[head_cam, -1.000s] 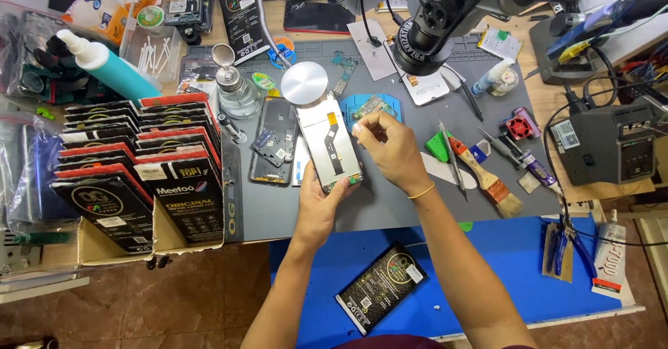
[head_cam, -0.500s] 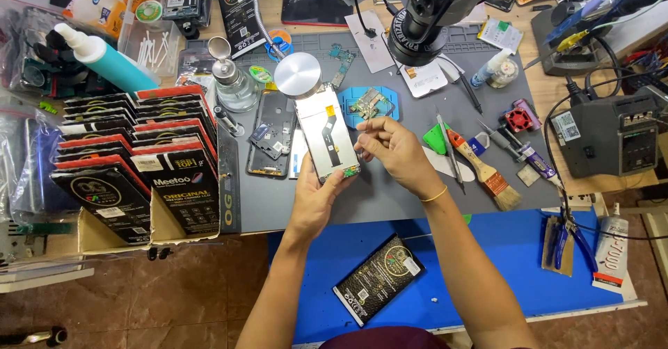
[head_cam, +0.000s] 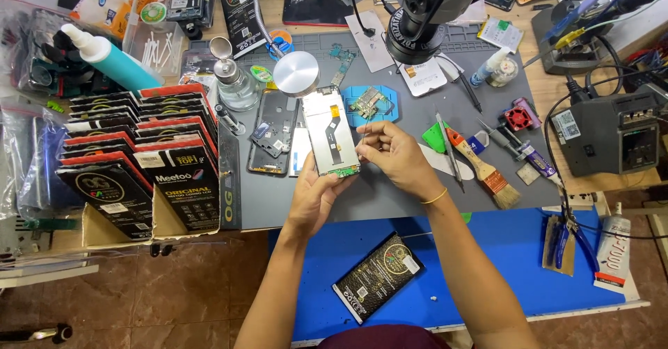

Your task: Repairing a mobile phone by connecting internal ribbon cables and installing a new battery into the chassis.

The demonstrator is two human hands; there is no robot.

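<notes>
Cradling phone screen panel [head_cam: 332, 132] from below in left hand [head_cam: 314, 194], above grey mat [head_cam: 390, 189]. Pinching something thin at panel's right edge with right hand [head_cam: 393, 155], item too small to tell. Better keeping panel steady, working gently along edge.

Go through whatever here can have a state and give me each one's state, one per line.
Left hand: gripping screen panel from below.
Right hand: pinched at the panel's right edge.
Screen panel: held up, back side showing.
Phone frame: lying flat, opened.
Brush: lying on mat.
Black box: closed, flat on blue surface.
</notes>
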